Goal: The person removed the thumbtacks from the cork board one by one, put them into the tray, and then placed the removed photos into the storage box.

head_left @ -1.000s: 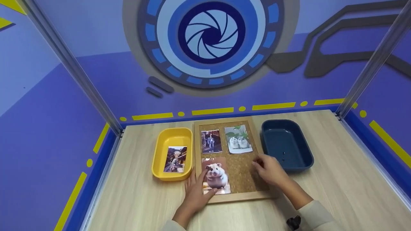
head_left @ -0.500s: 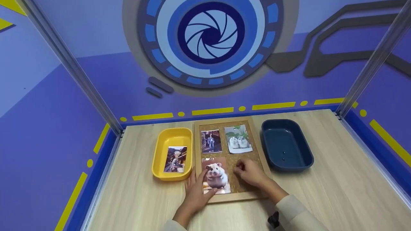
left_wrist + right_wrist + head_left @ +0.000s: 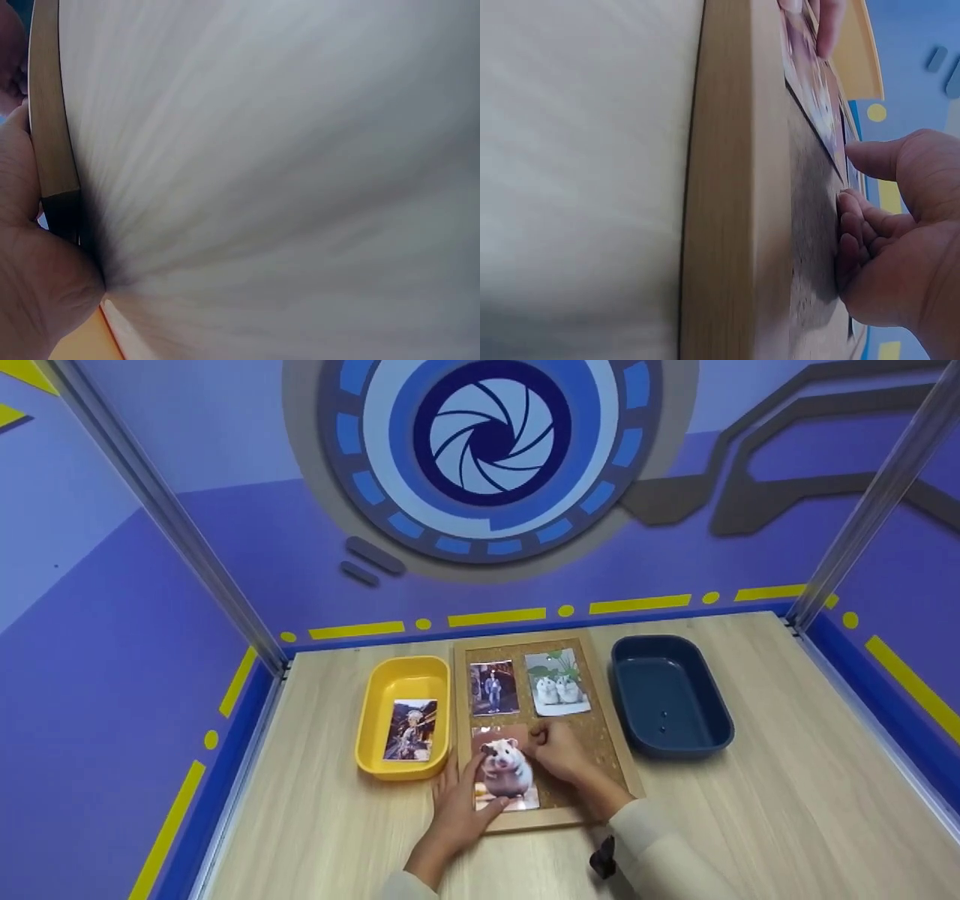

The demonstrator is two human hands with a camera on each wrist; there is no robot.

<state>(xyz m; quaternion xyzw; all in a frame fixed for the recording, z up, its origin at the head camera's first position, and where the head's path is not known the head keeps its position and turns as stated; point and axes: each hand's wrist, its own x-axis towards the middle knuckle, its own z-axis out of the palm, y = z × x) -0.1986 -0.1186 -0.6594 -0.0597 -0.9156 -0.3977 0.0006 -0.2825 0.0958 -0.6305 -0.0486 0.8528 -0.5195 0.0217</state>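
A photo of a hamster (image 3: pixel 507 772) lies at the lower left of a wood-framed corkboard (image 3: pixel 581 802). My left hand (image 3: pixel 459 804) rests on it, thumb and index spread over the photo, the other fingers at the frame's left side. My right hand (image 3: pixel 559 751) is at the photo's top right corner, fingers curled in and fingertips close over the print. In the right wrist view its thumb (image 3: pixel 877 159) reaches toward the photo's edge; I cannot tell whether something small is between the fingertips. A photo of a person (image 3: pixel 494 688) and one of two white hamsters (image 3: pixel 559 682) sit above on the board.
Left of the board stands a yellow tray (image 3: pixel 365 735) holding another photo (image 3: pixel 411 730). A dark blue tray (image 3: pixel 660 690) on the right holds two tiny shiny pieces (image 3: pixel 663 721). Printed panels (image 3: pixel 225 562) wall in the wooden table (image 3: pixel 300 810).
My right hand has moved left from the board's right edge, beside the dark blue tray, to the hamster photo's top right corner. The left hand has stayed on the photo.
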